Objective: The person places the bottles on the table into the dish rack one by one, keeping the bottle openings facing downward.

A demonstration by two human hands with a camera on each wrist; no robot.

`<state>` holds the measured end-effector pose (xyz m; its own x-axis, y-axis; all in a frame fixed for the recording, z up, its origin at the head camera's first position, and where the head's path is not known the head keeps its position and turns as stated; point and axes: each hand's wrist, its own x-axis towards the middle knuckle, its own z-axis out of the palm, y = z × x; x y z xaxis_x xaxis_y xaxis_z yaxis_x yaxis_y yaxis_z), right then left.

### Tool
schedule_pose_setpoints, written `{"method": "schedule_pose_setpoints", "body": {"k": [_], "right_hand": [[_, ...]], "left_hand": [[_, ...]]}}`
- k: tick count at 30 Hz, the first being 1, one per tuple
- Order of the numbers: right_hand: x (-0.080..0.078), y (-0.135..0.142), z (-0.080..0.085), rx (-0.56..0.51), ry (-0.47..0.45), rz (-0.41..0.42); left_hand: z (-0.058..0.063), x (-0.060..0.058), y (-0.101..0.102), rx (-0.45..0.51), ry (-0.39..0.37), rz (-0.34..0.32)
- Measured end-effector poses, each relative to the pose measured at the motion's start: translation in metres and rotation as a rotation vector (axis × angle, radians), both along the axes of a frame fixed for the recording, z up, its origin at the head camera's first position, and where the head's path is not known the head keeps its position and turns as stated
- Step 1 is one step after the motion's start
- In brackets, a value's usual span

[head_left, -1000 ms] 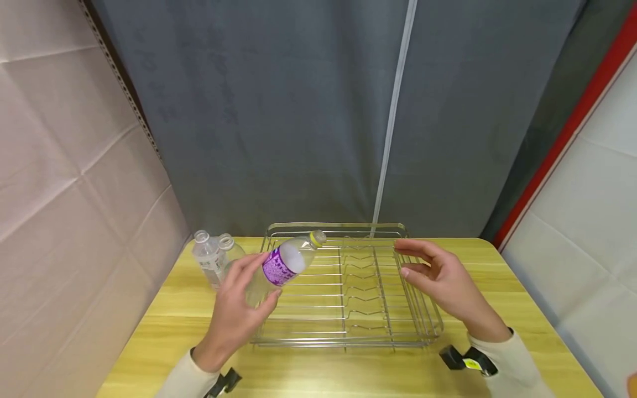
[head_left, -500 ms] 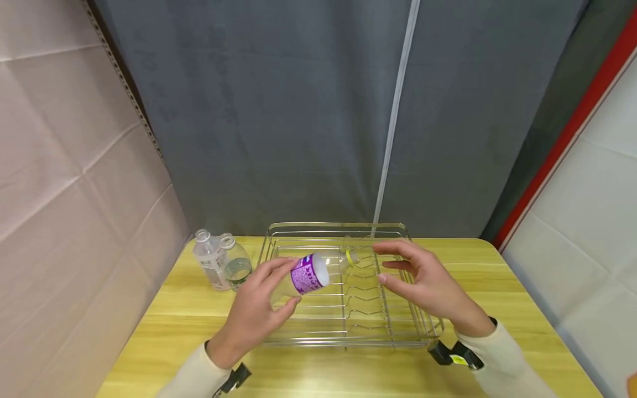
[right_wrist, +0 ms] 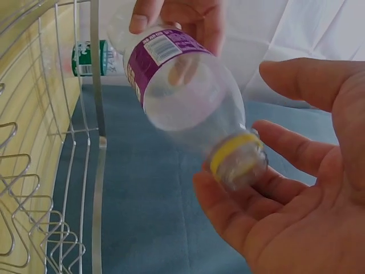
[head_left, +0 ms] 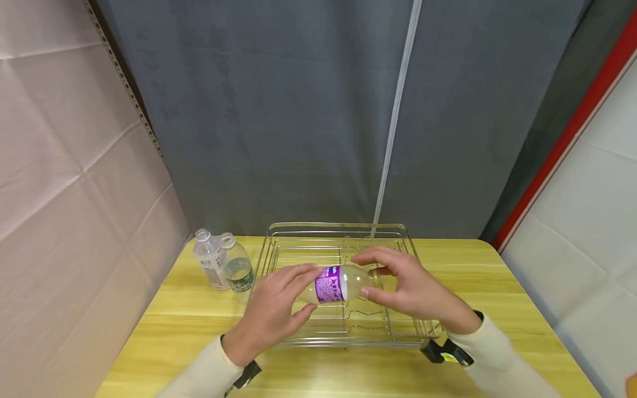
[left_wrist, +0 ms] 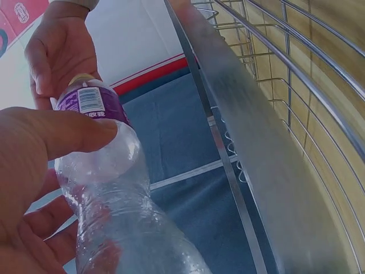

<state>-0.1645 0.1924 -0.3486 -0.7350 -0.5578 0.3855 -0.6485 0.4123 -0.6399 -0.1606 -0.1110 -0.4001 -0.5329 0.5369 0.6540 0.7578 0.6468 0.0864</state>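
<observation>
A clear plastic bottle (head_left: 329,284) with a purple label lies on its side in the air over the wire rack (head_left: 338,344), its neck pointing right. My left hand (head_left: 278,298) grips its body, with the thumb across the front and the fingers behind, as the left wrist view shows. Around the neck end my right hand (head_left: 405,286) is spread. In the right wrist view its fingers (right_wrist: 228,211) lie beside and under the neck with its yellow ring (right_wrist: 232,151), while the thumb (right_wrist: 302,83) stands apart from the bottle. The bottle's mouth bears no cap.
Two more clear bottles stand left of the rack on the wooden table (head_left: 169,331): one with a pale label (head_left: 211,262), one with a green label (head_left: 241,279). A grey curtain (head_left: 278,121) hangs behind the table, with pale walls at both sides.
My left hand has brought the bottle rightward and lower over the rack, turning it from tilted to nearly level. My right hand has come leftward to the bottle's neck.
</observation>
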Motion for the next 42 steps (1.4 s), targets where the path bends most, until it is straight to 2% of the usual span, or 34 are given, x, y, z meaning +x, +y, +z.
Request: {"method": "schedule_pose_setpoints", "body": {"k": [6, 15, 24, 28, 33, 37, 42], "right_hand": [[-0.002, -0.009, -0.005, 0.076, 0.030, 0.013], [-0.002, -0.017, -0.011, 0.136, -0.001, -0.001], [-0.001, -0.019, -0.013, 0.125, -0.022, -0.020], [-0.001, -0.018, -0.013, 0.103, -0.034, -0.032], [0.000, -0.016, -0.012, 0.067, -0.035, -0.058], [0.000, -0.014, -0.013, 0.023, -0.058, -0.086], [-0.001, -0.010, -0.017, -0.015, -0.072, -0.123]], "left_hand": [[0.001, 0.001, 0.006, -0.037, 0.012, -0.024], [-0.001, 0.002, 0.008, -0.047, 0.039, -0.048], [-0.003, 0.000, 0.008, -0.047, 0.045, -0.070], [-0.001, 0.000, 0.007, -0.039, 0.016, -0.067], [0.005, -0.002, 0.003, 0.038, -0.010, -0.070], [0.009, -0.005, -0.001, 0.156, -0.034, -0.060], [0.007, -0.006, -0.004, 0.325, -0.101, -0.004]]}}
